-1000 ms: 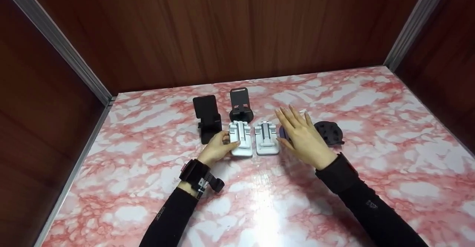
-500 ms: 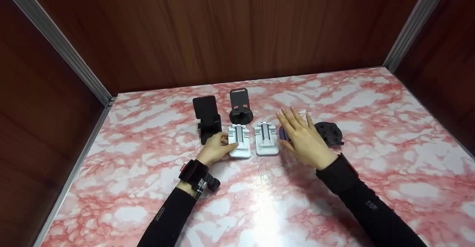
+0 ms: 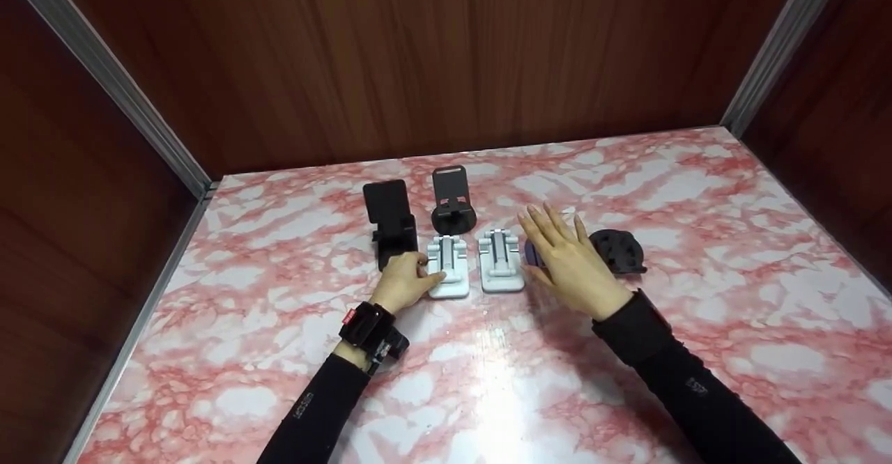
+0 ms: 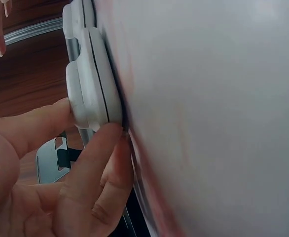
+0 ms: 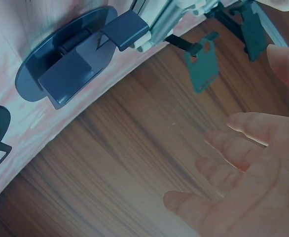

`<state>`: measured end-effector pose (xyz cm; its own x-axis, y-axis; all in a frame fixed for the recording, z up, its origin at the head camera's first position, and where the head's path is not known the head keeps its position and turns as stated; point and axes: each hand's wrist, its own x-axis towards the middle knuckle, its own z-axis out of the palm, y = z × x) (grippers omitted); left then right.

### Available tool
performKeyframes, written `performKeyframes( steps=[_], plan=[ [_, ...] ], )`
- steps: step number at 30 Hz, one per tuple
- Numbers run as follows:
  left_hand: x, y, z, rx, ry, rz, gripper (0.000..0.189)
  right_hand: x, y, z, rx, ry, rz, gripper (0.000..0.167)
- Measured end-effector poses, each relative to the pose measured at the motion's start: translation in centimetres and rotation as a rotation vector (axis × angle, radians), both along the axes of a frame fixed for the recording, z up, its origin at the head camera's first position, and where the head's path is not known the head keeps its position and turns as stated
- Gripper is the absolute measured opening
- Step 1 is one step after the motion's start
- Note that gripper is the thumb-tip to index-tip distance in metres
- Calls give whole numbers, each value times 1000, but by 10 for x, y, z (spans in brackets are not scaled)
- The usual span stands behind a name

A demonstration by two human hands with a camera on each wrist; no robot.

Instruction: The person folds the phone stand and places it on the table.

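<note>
My left hand (image 3: 404, 283) holds the left edge of a white folded phone stand (image 3: 456, 287) lying flat on the table. In the left wrist view, the thumb is on top of that white stand (image 4: 97, 74) and curled fingers are at its lower edge. A second white folded phone stand (image 3: 503, 283) lies just right of it, slightly apart. Fingers straight, my right hand (image 3: 577, 272) is held above a dark blue folded phone stand (image 3: 532, 253), mostly hidden in the head view. The right wrist view shows this blue stand (image 5: 75, 74) apart from the open palm.
Two black phone stands stand unfolded behind: a wide one (image 3: 387, 201) at left and a round-based one (image 3: 451, 184) beside it. A black round folded stand (image 3: 618, 249) lies right of my right hand. Wooden panels (image 3: 460, 60) enclose the marbled table (image 3: 244, 352).
The left hand has shifted the white phone stand slightly left and toward me, widening the gap to the second white one. The right hand has hardly moved.
</note>
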<state>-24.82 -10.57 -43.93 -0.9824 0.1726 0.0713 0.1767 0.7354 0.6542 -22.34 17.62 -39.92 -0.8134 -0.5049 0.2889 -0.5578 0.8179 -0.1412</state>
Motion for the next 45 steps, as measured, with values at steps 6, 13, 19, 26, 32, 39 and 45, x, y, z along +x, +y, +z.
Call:
performKeyframes(
  steps=[6,13,19,26,32,39,45],
  plan=[
    [6,1,5,-75,33,-4,30,-1,-1,-2,-1,-1,1,75],
    [28,14,26,-365,198,41,69,-1,0,-3,-2,-20,0,73],
    [39,24,31,-473,400,32,78,-2,0,-3,-1,-27,0,72],
    [40,26,25,-524,459,31,83,-5,-2,-3,3,-39,-4,73],
    [39,26,20,-494,512,9,84,-15,-9,3,0,-59,18,75],
    [40,25,18,-468,527,-8,84,-32,-21,14,22,-120,48,73],
    [41,25,18,-487,471,-10,83,-48,-32,23,39,-177,60,71]
  ],
)
